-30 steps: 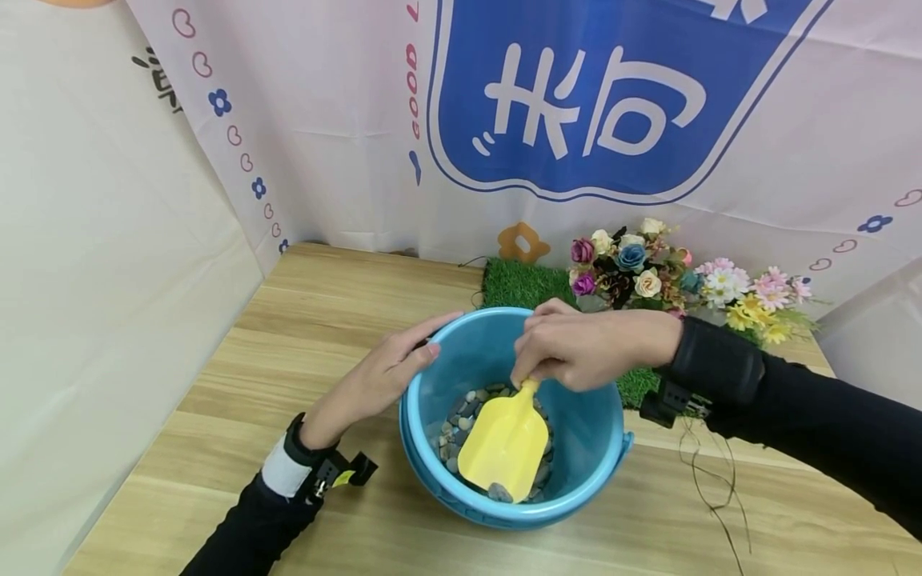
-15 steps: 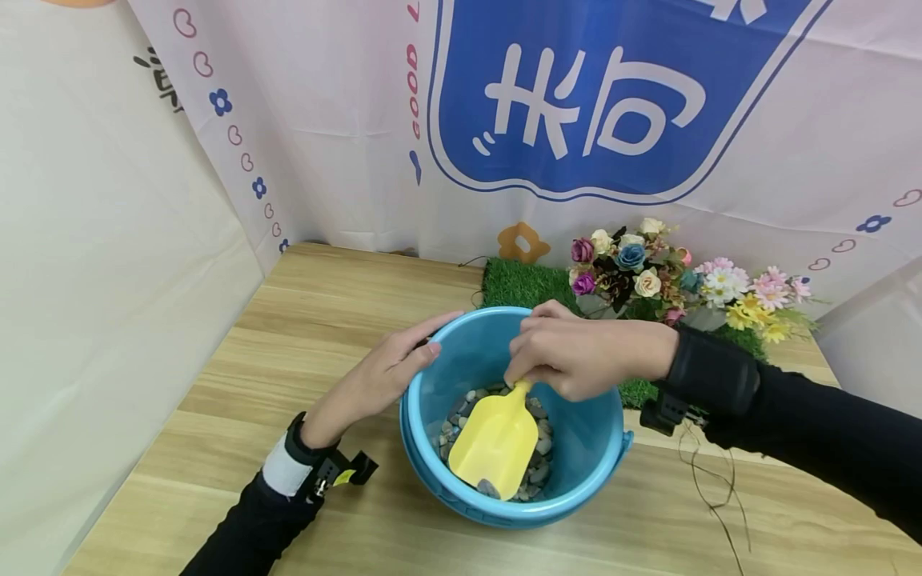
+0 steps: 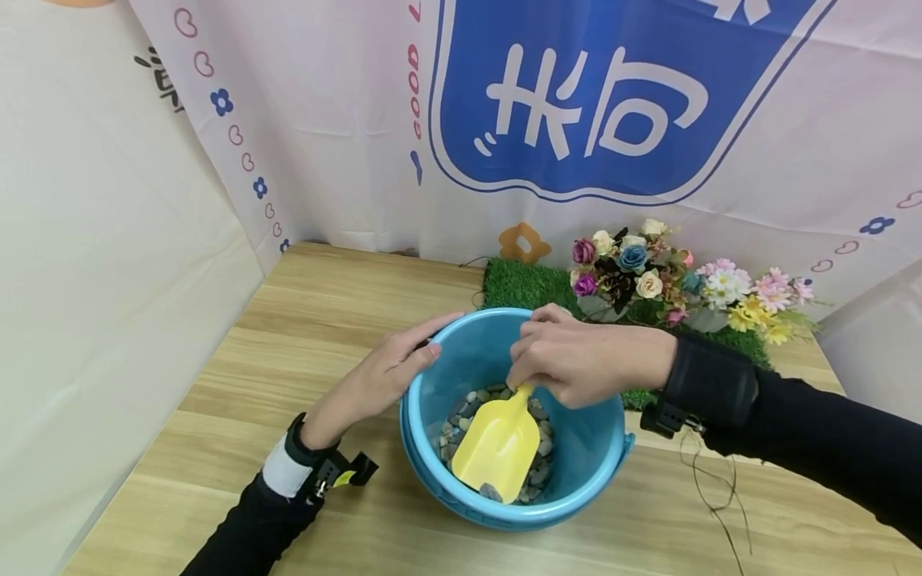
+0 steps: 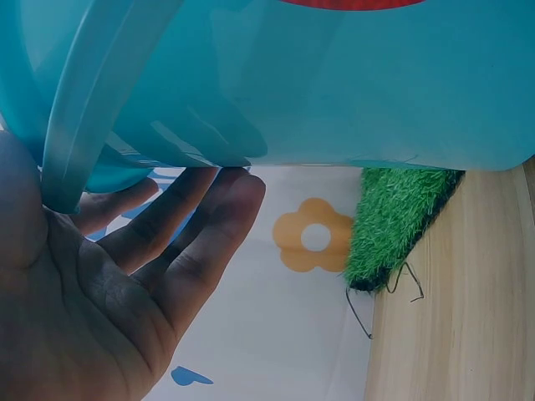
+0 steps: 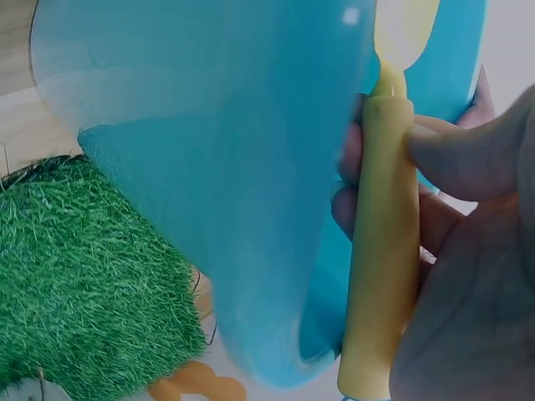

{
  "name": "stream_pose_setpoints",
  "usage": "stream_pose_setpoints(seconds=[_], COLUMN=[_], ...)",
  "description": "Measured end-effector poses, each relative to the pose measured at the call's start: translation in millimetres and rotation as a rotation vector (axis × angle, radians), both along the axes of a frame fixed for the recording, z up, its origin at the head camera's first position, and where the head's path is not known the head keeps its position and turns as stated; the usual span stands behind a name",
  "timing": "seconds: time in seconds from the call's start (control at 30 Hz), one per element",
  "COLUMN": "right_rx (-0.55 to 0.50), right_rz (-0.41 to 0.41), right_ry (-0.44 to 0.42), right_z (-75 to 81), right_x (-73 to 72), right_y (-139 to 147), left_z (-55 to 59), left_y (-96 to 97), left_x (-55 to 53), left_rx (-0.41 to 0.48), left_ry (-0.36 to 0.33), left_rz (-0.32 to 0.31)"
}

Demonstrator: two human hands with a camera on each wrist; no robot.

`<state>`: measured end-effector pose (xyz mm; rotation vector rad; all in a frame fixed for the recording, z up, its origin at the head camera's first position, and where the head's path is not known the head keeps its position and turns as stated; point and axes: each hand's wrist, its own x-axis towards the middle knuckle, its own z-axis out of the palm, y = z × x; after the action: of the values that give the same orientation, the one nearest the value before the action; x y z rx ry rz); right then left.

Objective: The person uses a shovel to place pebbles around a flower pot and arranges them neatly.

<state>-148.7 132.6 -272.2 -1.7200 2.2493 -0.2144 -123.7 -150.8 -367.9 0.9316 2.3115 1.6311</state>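
- Toward nine o'clock from the bucket, pale cloth (image 3: 108, 320) is hanging beside the counter (image 3: 252, 376), whose flat top is showing streaky, light wood grain.
- At ten o'clock on the rim, the left grip (image 3: 382, 376) is lying relaxed, fingers extended; its thumb tip is touching the rim while the fingers are resting along the outer wall.
- The round bucket (image 3: 587, 452) is standing upright on the counter, its smooth blue plastic flaring toward a thick rim.
- Rounded grey and tan pebbles (image 3: 540, 460) are covering its bottom.
- The yellow scoop (image 3: 500, 448) is slanting inside the bucket, its broad, glossy blade pointing to seven o'clock; one grey pebble (image 3: 491, 492) is lying at the tip.
- Between one and two o'clock, the right grip (image 3: 569, 360) is pinching the scoop's cylindrical handle, thumb opposite curled fingers.
- Fuzzy green turf (image 3: 529, 284) is stretching from twelve to two o'clock, with layered roses (image 3: 630, 268) sitting toward one and daisy-like flowers (image 3: 756, 300) toward two.
- Between three and four o'clock, thin dark strands (image 3: 713, 500) are curling across the counter.
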Motion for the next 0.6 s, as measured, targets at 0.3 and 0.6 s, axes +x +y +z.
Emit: stream_pose_setpoints(seconds=[0.3, 0.6], right_rx=[-0.013, -0.037], right_rz=[-0.046, -0.034], right_ry=[-0.135, -0.134], right_z=[3.0, 1.7], right_x=[-5.1, -6.1], right_y=[5.9, 9.0], left_z=[-1.1, -1.3], left_y=[0.2, 0.4], left_x=[-0.4, -0.5], left_rx=[0.003, 0.003], left_ry=[0.019, 0.02], left_rz=[0.0, -0.002])
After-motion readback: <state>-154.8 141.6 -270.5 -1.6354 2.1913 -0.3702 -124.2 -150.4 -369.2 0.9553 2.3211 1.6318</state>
